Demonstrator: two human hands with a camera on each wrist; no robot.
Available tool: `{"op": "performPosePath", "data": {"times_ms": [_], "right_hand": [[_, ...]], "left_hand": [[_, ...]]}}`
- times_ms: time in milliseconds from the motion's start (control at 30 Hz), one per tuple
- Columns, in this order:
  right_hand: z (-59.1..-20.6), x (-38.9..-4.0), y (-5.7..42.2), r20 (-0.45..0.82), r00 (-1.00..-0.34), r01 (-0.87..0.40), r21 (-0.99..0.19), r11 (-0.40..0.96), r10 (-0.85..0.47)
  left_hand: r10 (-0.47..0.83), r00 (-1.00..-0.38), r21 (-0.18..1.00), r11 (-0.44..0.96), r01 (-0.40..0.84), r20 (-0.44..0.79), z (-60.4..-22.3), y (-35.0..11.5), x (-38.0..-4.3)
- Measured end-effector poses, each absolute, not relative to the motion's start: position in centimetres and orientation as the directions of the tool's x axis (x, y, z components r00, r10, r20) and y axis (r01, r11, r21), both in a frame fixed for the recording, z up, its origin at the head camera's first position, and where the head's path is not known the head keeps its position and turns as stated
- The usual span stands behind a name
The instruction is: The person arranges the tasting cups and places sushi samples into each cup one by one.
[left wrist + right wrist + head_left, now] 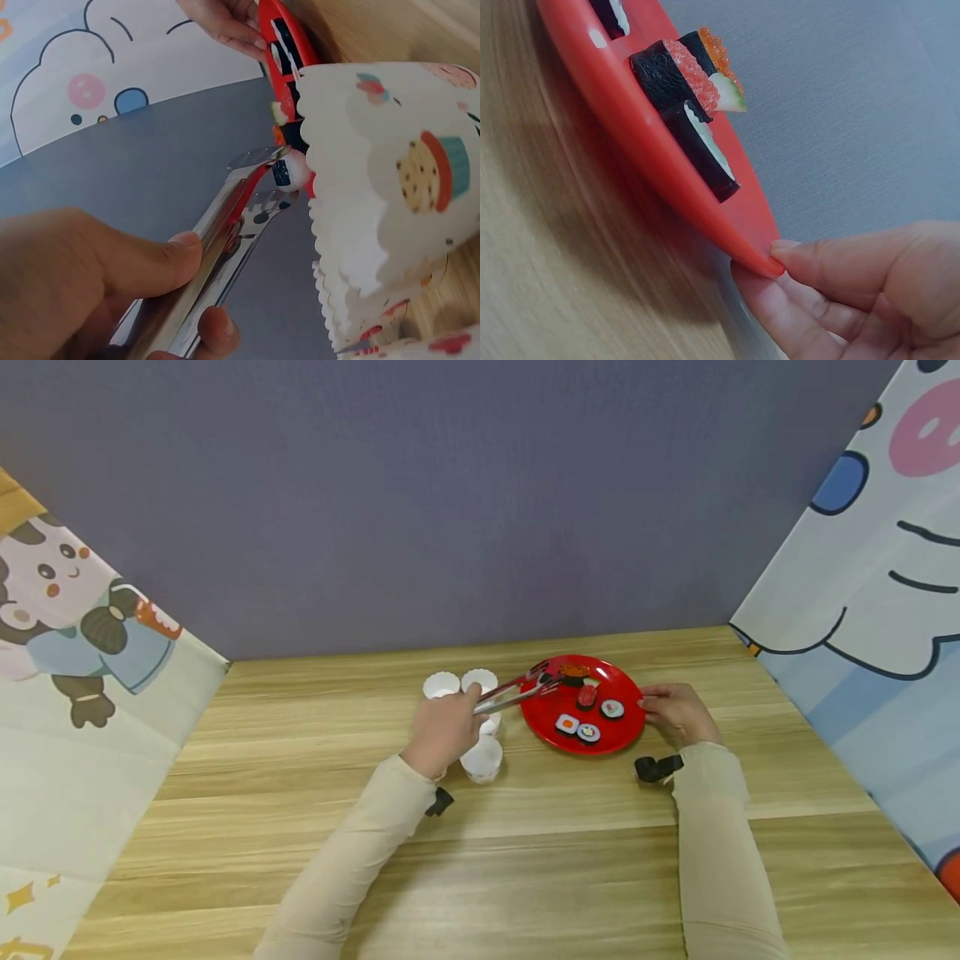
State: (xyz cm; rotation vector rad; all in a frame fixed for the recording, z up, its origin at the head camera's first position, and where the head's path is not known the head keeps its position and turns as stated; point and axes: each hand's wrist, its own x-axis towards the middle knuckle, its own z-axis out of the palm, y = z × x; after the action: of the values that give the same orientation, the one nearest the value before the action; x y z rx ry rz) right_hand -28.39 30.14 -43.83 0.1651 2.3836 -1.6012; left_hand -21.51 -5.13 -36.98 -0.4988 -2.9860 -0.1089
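Note:
My left hand (pixel 444 731) grips metal tongs (pixel 504 700), thumb on one arm and fingers on the other. Their tips reach over the left side of a red plate (pixel 543 727), and the left wrist view shows them around a white-and-black sushi piece (pixel 297 169). On the plate's right rim, my right hand (pixel 681 714) pinches the edge between thumb and fingers. Several sushi pieces lie on the plate, among them a red roe piece (pixel 671 79), an orange roe piece (pixel 575 672) and a round white-topped roll (pixel 612 709).
Several white paper cups with scalloped rims, such as the front cup (pixel 482 758), stand left of the plate, partly hidden by my left hand. One cup (pixel 390 142) shows a cupcake print. A grey wall (pixel 480 510) rises behind the wooden table (pixel 525 877).

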Motion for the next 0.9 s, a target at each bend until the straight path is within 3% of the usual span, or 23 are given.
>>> {"op": "performPosePath", "data": {"times_ms": [333, 900], "right_hand": [[-44.2, -28.5, 30.4, -0.257, -0.965, 0.217, -0.901, 0.376, -0.060], [-44.1, -28.4, 30.2, -0.263, -0.964, 0.227, -0.899, 0.375, -0.048]], "left_hand": [[0.333, -0.926, 0.104, 0.929, 0.354, 0.176, -36.9, -7.6, -21.0], [0.235, -0.954, 0.119, 0.958, 0.259, 0.187, -35.6, -11.3, -20.1]]}}
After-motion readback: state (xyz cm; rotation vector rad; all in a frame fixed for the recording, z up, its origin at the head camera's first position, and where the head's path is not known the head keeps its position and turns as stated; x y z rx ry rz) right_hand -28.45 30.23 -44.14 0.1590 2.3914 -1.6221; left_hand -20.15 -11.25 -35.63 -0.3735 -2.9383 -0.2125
